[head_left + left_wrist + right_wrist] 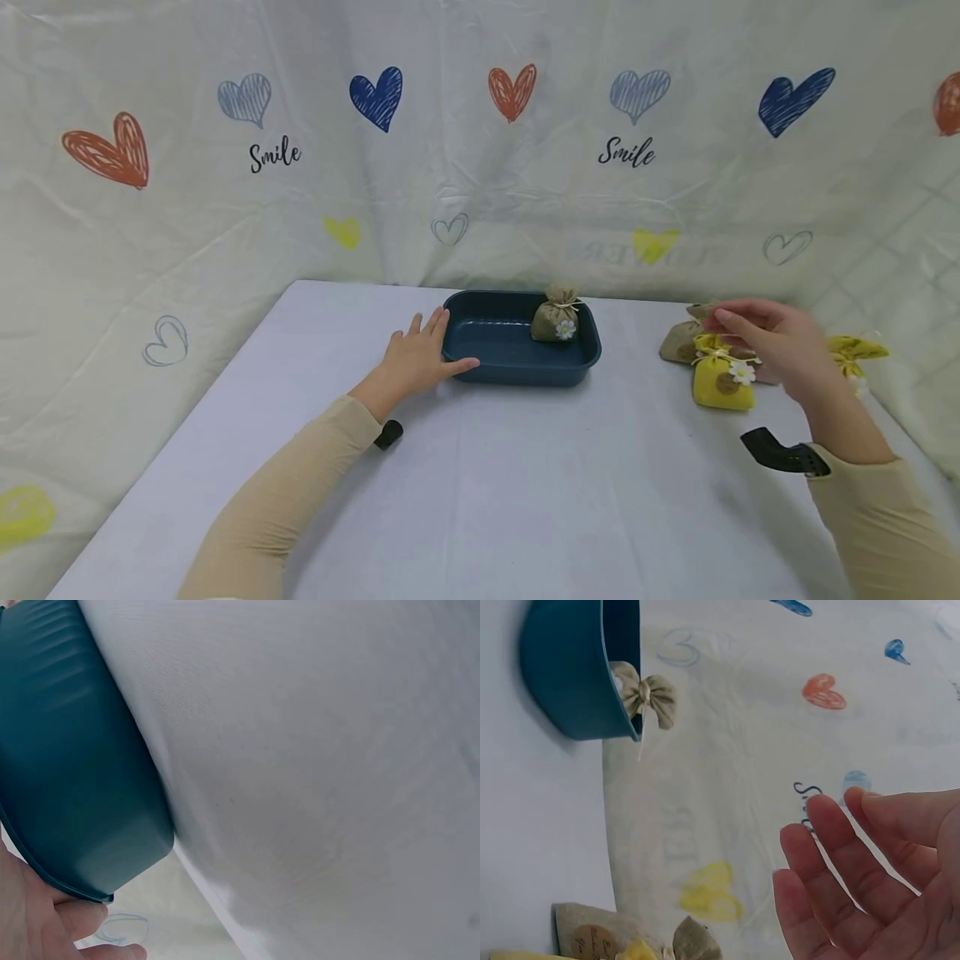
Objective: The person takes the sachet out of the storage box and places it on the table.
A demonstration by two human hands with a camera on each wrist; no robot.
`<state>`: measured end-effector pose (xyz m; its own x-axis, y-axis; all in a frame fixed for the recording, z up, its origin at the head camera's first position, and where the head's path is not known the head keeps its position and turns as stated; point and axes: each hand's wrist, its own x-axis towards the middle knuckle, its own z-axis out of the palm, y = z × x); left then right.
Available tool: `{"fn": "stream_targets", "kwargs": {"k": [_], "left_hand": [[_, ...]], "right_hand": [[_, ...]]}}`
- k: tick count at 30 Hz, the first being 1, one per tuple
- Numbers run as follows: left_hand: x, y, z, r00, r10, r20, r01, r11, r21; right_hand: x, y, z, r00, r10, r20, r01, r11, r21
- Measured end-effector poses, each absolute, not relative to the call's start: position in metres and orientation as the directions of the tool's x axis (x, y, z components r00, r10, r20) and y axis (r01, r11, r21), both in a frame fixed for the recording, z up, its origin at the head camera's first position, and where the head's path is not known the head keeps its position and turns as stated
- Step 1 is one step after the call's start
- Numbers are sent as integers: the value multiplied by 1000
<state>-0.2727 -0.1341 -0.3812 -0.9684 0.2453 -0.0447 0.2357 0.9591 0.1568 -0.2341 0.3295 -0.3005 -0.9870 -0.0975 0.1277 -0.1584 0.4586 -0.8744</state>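
Observation:
A dark teal rectangular basin [517, 375] stands near the back of the table. Inside it, toward the right end, sits a tan drawstring pouch [549, 323] with a white flower. My left hand [414, 360] rests against the basin's left end, fingers spread; the left wrist view shows this hand [37, 922] at the rim. Over a group of pouches on the right hovers my right hand [783, 346]. In the right wrist view its fingers [840, 832] are loosely bent with nothing between them. Beneath and beside it are a yellow pouch [708, 393] and a tan pouch [678, 343].
Another yellow pouch [847, 354] lies right of my right hand, partly hidden by it. A pinkish pouch [767, 373] shows behind the nearer yellow one. A white cloth covers the table [525, 483]. Behind it hangs a pale curtain [525, 183] printed with hearts.

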Motion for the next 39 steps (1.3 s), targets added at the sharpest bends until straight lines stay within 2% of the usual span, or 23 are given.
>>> {"fn": "stream_targets", "kwargs": {"k": [10,26,32,39], "left_hand": [[-275,-134,-383,-969,243,-51,234,962,140],[-277,-133,-386,-970,241,-39,234,963,136],[-277,-133,-387,-970,240,-40,233,965,122],[-278,-133,-387,-970,240,-38,234,965,118]], "right_hand": [[-253,301,-304,-963,-190,190,-251,380,-890],[-285,252,-317,-969,-197,150,-223,428,-876],[-291,242,-321,-963,-211,167,-242,405,-882],[-305,228,-329,-972,-205,115,-191,408,-892]]}}
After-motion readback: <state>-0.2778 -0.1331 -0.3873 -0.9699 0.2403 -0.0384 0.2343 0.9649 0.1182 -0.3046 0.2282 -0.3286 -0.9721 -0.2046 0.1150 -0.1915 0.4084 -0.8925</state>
